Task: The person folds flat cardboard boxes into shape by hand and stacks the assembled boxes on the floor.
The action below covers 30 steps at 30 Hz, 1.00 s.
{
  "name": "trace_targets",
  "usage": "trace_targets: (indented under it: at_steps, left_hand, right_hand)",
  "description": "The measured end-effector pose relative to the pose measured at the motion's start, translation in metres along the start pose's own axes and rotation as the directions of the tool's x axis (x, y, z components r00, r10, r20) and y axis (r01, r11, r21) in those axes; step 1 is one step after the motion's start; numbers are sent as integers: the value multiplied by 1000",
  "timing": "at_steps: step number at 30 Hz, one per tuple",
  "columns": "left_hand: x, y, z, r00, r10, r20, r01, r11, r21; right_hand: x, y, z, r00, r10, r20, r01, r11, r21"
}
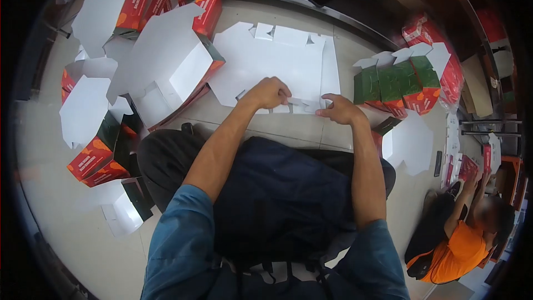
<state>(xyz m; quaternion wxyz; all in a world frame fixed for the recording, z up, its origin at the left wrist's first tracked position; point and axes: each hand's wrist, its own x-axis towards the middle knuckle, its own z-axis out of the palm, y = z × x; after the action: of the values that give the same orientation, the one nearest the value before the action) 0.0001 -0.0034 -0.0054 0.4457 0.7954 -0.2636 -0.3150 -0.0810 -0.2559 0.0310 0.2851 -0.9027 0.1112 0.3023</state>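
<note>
A flat white carton blank (pixel 288 69) lies on the floor in front of my crossed legs, its plain inside facing up. My left hand (pixel 269 93) is closed, fingers curled and pinching a flap along the near edge. At the near right corner, my right hand (pixel 341 110) has its thumb and forefinger about the small folded flap (pixel 311 104). That flap stands partly raised between the two hands. The outer side of the blank is hidden.
Folded open cartons (pixel 166 72) with red and green outsides crowd the left. A row of green and red cartons (pixel 397 83) stands at the right, near another open carton (pixel 408 141). A person in an orange shirt (pixel 458 253) sits at the lower right. A dark cabinet (pixel 355 5) borders the far side.
</note>
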Motion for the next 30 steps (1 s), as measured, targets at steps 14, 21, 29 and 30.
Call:
trace_targets:
  at_steps: [14, 21, 29, 30]
  left_hand:
    - [-2, 3, -3, 998, -64, 28, 62, 995, 73]
    - [-1, 0, -3, 1000, 11, 23, -12, 998, 58]
    - [-2, 26, -2, 986, 138, -90, -130, 987, 94]
    - [-2, 26, -2, 985, 135, -104, -129, 990, 64]
  right_hand:
    - [-1, 3, -4, 998, -69, 5, 69, 997, -19]
    - [9, 12, -2, 976, -188, -112, 179, 980, -86]
    - [-5, -18, -11, 815, -259, -519, 225, 966, -128]
    - [-8, -22, -14, 804, -250, -539, 236, 967, -97]
